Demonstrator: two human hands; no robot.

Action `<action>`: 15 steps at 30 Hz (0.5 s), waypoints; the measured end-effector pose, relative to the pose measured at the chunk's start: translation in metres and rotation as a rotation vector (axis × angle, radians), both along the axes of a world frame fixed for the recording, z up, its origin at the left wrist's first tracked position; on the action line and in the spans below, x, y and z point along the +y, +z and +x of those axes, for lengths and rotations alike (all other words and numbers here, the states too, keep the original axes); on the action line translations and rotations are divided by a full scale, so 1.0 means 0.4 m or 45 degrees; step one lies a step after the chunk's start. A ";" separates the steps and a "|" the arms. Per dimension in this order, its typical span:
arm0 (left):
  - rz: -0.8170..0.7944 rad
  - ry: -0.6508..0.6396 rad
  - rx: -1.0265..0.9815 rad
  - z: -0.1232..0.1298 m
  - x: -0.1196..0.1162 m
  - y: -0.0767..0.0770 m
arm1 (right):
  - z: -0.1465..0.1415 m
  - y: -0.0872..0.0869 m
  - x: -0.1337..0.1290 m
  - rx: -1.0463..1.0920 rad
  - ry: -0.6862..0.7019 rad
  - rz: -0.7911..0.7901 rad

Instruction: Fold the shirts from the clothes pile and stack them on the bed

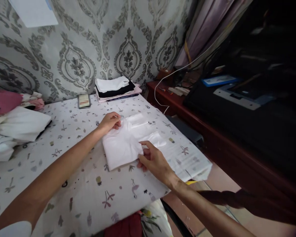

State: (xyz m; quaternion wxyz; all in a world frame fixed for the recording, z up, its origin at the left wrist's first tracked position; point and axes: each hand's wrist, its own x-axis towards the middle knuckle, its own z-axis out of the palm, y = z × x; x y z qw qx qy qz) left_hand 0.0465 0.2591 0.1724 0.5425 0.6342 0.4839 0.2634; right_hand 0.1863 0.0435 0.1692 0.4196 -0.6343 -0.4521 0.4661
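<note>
A thin white garment (123,146), partly folded, lies on the patterned cloth (86,174) that covers the table. Two narrow flaps of it stretch out to the right. At its upper left edge, my left hand (110,122) has its fingers curled and pinches the fabric. My right hand (151,158) holds the garment's right edge between thumb and forefinger, with the other fingers bent underneath. What kind of garment it is, I cannot make out.
Behind it, against the wall, sits a stack of folded clothes (115,87). A small blurred card (84,101) lies left of the stack. Loose clothes (19,123) are heaped at the far left. On the right stand a dark red desk (167,95), a large black screen (256,98) and a white cable (174,71).
</note>
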 end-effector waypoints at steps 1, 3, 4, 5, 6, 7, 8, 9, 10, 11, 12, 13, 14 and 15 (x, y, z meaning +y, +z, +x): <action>0.141 -0.056 0.089 -0.006 0.006 -0.004 | 0.001 -0.001 0.000 0.026 0.009 -0.001; 0.448 -0.179 0.287 -0.012 0.020 -0.009 | 0.004 -0.005 0.002 0.084 0.020 0.001; 0.576 -0.240 0.364 -0.013 0.026 -0.010 | 0.005 -0.008 0.004 0.118 0.015 0.000; 0.667 -0.296 0.418 -0.012 0.033 -0.010 | 0.004 -0.010 0.007 0.158 -0.001 -0.006; 0.717 -0.345 0.459 -0.011 0.039 -0.009 | 0.003 -0.010 0.009 0.205 -0.029 -0.017; 0.732 -0.385 0.496 -0.011 0.047 -0.007 | 0.000 -0.009 0.010 0.259 -0.068 -0.028; 0.725 -0.413 0.530 -0.013 0.054 -0.003 | -0.003 -0.006 0.009 0.317 -0.111 -0.043; 0.706 -0.430 0.559 -0.018 0.062 0.000 | -0.007 -0.002 0.007 0.382 -0.158 -0.054; 0.684 -0.444 0.578 -0.026 0.070 0.004 | -0.012 0.003 0.004 0.457 -0.202 -0.064; 0.655 -0.459 0.586 -0.039 0.079 0.009 | -0.017 0.008 -0.002 0.539 -0.242 -0.076; 0.616 -0.479 0.583 -0.054 0.087 0.012 | -0.022 0.012 -0.009 0.626 -0.283 -0.091; 0.569 -0.502 0.572 -0.071 0.094 0.015 | -0.029 0.015 -0.017 0.715 -0.331 -0.105; 0.519 -0.521 0.557 -0.090 0.099 0.017 | -0.037 0.017 -0.025 0.803 -0.384 -0.113; 0.468 -0.530 0.540 -0.109 0.103 0.018 | -0.047 0.017 -0.033 0.887 -0.444 -0.111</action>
